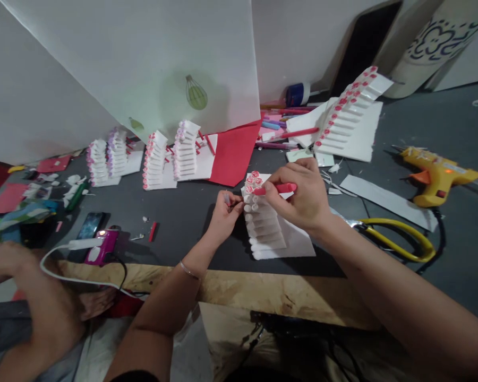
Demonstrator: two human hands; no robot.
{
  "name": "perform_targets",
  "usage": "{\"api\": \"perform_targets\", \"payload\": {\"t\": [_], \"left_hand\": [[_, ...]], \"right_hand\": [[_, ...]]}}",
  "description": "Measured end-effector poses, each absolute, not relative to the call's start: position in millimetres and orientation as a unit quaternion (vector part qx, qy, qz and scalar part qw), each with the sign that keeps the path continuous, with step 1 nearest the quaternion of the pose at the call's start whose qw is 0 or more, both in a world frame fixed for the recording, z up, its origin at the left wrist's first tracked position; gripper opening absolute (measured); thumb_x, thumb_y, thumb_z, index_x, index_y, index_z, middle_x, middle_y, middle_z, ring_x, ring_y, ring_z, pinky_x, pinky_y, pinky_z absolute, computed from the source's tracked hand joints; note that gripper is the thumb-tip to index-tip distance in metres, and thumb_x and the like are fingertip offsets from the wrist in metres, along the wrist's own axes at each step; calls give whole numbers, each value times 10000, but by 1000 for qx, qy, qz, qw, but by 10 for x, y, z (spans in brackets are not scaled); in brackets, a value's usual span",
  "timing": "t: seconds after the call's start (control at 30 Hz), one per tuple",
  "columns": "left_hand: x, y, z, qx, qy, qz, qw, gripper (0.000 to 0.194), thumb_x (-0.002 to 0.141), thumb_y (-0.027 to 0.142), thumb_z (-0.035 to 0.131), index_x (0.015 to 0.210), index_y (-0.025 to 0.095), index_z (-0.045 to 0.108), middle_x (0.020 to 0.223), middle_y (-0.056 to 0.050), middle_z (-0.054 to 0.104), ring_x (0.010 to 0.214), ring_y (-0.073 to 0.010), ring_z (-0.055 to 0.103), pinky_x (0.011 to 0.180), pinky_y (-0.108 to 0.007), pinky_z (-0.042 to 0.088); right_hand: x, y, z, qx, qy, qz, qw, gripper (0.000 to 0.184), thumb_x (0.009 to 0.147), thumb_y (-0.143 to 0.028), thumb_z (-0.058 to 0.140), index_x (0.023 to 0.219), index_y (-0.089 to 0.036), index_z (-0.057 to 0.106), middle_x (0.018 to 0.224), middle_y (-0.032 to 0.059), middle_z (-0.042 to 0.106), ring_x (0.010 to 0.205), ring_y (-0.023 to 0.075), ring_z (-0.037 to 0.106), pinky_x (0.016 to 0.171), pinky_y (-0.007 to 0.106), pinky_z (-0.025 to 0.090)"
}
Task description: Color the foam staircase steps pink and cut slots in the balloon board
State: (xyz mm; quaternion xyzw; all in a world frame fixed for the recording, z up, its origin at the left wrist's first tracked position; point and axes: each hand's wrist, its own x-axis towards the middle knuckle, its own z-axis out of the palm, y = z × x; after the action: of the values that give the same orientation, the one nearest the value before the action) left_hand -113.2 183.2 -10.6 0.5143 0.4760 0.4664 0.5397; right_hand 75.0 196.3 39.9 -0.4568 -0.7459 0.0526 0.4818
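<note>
My right hand (305,196) is closed round a red marker (286,188), whose end points left at the upper rolls of a white paper model (265,228). This model is a stepped row of small white paper rolls on a white card, lying on the dark table. Red swirls mark the roll ends at its top; the lower ends are plain white. At its upper left edge, the fingers of my left hand (223,215) pinch the model, though the fingertips are partly hidden. Farther right leans a similar finished-looking model (348,114) with red-marked ends.
Behind my left hand stand several paper models (185,151) and a red sheet (233,154). To the right lie a yellow glue gun (438,172) with its light on, yellow-handled scissors (398,239) and a paper strip (388,201). A person's arm (43,297), a phone (91,225) and a pink device (102,246) are at left.
</note>
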Motion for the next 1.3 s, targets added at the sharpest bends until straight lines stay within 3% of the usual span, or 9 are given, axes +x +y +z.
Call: {"api": "perform_targets", "payload": {"t": [0.27,0.6,0.77,0.9,1.3], "left_hand": [[-1131,1802,-105,505,485,461,545,376,776,365,732,834,235,384,783,37,565,732,-119,530,720,-272,418],[-1135,1815,-196,493,482,476,546,360,750,272,741,803,225,388,814,22,588,767,-121,553,769,-283,440],[-1125,1804,-205,482,483,480,551,339,757,231,730,817,224,396,823,23,580,765,-121,555,760,-276,441],[-1127,1801,-222,489,489,475,544,334,762,240,723,817,224,394,822,17,588,763,-124,548,755,-277,439],[-1127,1800,-241,501,488,473,536,307,772,232,701,832,227,401,839,14,587,793,-130,552,770,-286,440]], "right_hand": [[776,1968,415,-448,-740,51,499,193,859,-264,531,667,-241,535,582,-34,616,567,160,524,779,371,368],[782,1956,390,-425,-754,67,497,215,853,-234,551,641,-240,519,557,-49,613,555,161,548,770,375,372],[772,1942,384,-410,-768,64,489,158,877,-245,564,721,-237,586,648,-33,675,599,166,582,768,374,371],[775,1941,377,-411,-767,57,489,210,870,-232,553,660,-235,541,557,-45,606,539,158,536,756,378,372],[781,1925,385,-420,-763,60,487,167,873,-246,564,706,-249,576,589,-37,635,562,168,563,758,393,390]]}}
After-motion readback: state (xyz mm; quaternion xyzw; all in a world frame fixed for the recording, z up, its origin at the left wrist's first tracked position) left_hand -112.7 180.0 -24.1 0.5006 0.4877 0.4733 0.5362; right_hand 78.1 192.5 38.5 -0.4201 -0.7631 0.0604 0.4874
